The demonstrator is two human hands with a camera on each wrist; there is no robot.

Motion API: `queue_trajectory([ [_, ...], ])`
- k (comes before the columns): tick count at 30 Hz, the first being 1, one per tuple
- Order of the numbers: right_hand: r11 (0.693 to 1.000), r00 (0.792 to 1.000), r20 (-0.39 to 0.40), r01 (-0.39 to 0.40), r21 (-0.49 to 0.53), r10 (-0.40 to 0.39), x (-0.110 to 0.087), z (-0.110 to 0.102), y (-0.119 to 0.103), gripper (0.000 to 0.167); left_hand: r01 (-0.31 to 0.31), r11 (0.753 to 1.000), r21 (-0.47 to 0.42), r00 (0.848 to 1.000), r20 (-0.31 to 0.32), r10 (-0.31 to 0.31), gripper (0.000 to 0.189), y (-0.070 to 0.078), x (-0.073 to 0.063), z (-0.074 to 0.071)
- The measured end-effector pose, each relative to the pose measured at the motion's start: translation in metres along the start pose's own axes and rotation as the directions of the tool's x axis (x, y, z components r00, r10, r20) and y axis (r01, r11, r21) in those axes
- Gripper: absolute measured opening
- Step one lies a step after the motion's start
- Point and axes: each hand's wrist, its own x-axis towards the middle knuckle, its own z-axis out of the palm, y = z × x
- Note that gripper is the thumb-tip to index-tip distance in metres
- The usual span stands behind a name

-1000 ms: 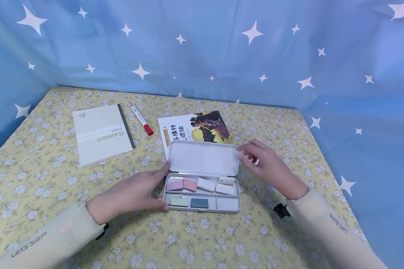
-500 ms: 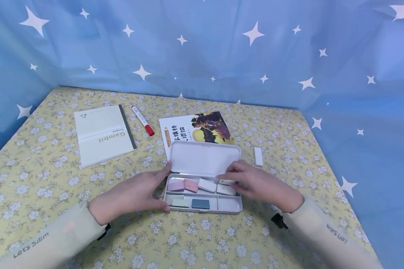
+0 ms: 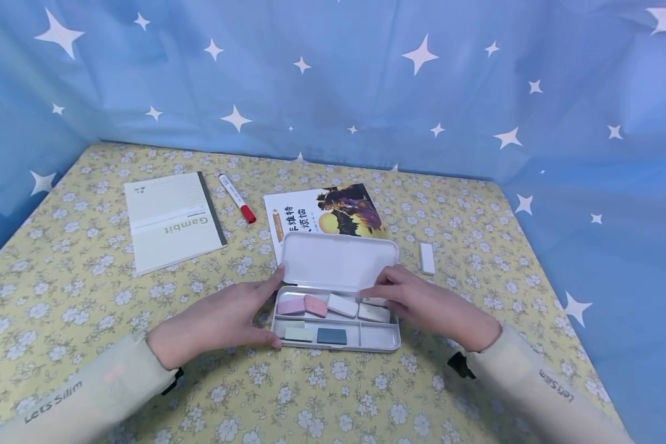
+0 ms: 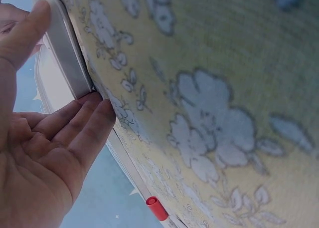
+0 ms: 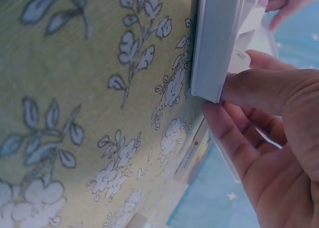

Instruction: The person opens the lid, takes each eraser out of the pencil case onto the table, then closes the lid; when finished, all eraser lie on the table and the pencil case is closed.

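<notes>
A white pencil case [image 3: 338,262] lies with its lid folded back on the flowered table. My left hand [image 3: 216,320] rests against its left end, thumb by the front corner, fairly straight fingers by the back one. My right hand [image 3: 422,302] reaches into the back right corner, thumb and forefinger pinching a white eraser [image 5: 240,61]. Beside it lie another white eraser [image 3: 374,313] and a third white eraser [image 3: 342,305], then a coral eraser [image 3: 316,306] and a lilac eraser [image 3: 291,306]. The front row has a pale green eraser [image 3: 298,334] and a teal eraser [image 3: 332,336].
A white eraser [image 3: 427,258] lies on the tablecloth right of the lid. Behind the case, partly under its lid, is a picture book [image 3: 324,206]. Further left are a red-capped marker [image 3: 237,198] and a notebook [image 3: 172,222]. A starry blue curtain [image 3: 333,80] backs the table.
My right hand has let go of a white eraser right of the lid and moved left and nearer, into the case. My left hand has stayed at the case's left end.
</notes>
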Motion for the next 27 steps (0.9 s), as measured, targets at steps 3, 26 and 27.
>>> queue_trajectory([
  [3,1.0,1.0,0.007,-0.001,-0.031,0.001,0.0004,-0.0003,-0.0002,0.046,-0.001,1.0,-0.001,1.0,-0.001,0.001,0.122,0.0,0.0,-0.0001],
  [26,1.0,1.0,-0.016,-0.004,0.022,0.004,-0.0024,-0.0009,0.0061,0.048,-0.004,1.0,-0.009,1.0,0.002,0.004,0.122,0.0,-0.0013,-0.0003],
  [27,0.999,1.0,-0.016,-0.014,0.05,0.015,-0.0026,-0.0004,0.0071,0.048,-0.005,1.0,-0.01,1.0,0.002,0.005,0.122,0.0001,-0.0013,-0.0004],
])
